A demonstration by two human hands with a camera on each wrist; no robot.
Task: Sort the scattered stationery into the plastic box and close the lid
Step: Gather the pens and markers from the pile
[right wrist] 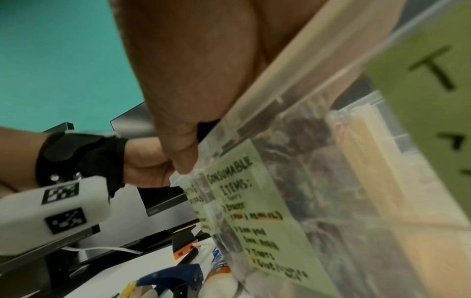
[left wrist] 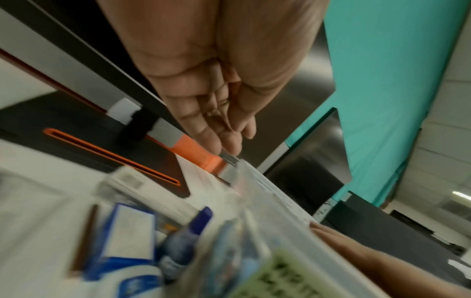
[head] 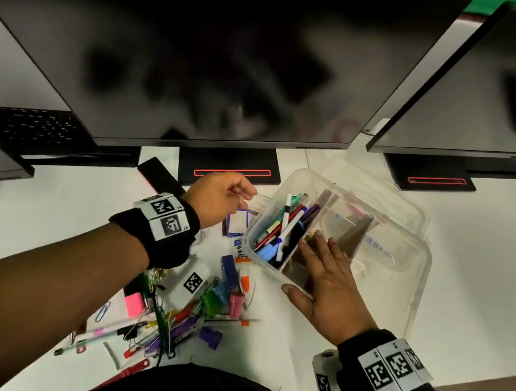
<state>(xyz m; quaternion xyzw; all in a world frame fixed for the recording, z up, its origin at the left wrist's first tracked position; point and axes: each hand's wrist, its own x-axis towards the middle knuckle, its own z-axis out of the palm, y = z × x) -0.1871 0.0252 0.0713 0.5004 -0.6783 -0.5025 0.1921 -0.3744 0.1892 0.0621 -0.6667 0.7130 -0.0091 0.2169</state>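
Observation:
The clear plastic box [head: 401, 262] stands right of centre with pens [head: 281, 229] upright in its left compartment and cardboard dividers beside them. My right hand [head: 327, 280] grips the box's near wall, thumb outside, fingers inside; its thumb [right wrist: 183, 153] presses the wall by a green note [right wrist: 244, 201]. My left hand [head: 226, 197] hovers at the box's far left corner, fingers bunched. Its fingertips [left wrist: 226, 141] pinch a small grey metal piece [left wrist: 229, 159] over the box rim [left wrist: 275, 193]. Scattered stationery [head: 190, 313] lies near me, left of the box.
Dark monitors [head: 205, 51] on black stands [head: 231, 165] line the back of the white table [head: 489, 282]. A keyboard [head: 31, 125] sits far left. A blue-edged card box [head: 237, 220], a glue stick [head: 239, 250] and a pink eraser [head: 133, 302] lie loose. The table edge [head: 457, 382] runs at lower right.

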